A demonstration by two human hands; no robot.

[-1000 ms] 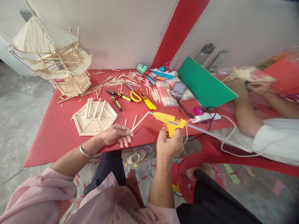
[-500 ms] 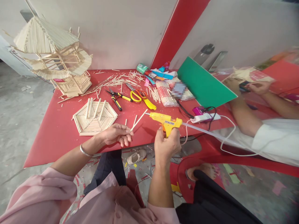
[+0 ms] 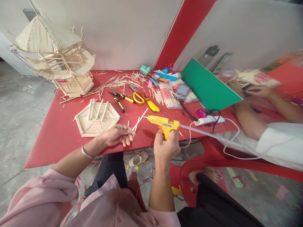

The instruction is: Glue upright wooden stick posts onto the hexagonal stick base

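Observation:
Between thumb and fingers, my left hand [image 3: 120, 135] pinches a thin wooden stick [image 3: 141, 118] that slants up to the right. My right hand [image 3: 166, 144] is wrapped round the handle of a yellow glue gun [image 3: 159, 121]. The gun's nozzle points left, at or very near the stick; I cannot tell if they touch. A long clear glue stick [image 3: 201, 132] juts from the gun's back. Left of my left hand lies a flat many-sided stick panel [image 3: 98, 121] with several short sticks standing on it. Two loose short sticks lie behind my fingers.
A tiered stick pagoda [image 3: 56, 56] stands at the back left. Pliers [image 3: 120, 100], scissors [image 3: 142, 97], scattered sticks [image 3: 123, 81] and bagged sticks [image 3: 168, 96] lie mid-table. A green board [image 3: 208, 83] leans near a power strip [image 3: 209, 120]. A co-worker's arm [image 3: 251, 116] reaches in from the right.
My right hand has moved the glue gun a little left, bringing its nozzle further along the stick. My left hand keeps its pinch, nearly in place.

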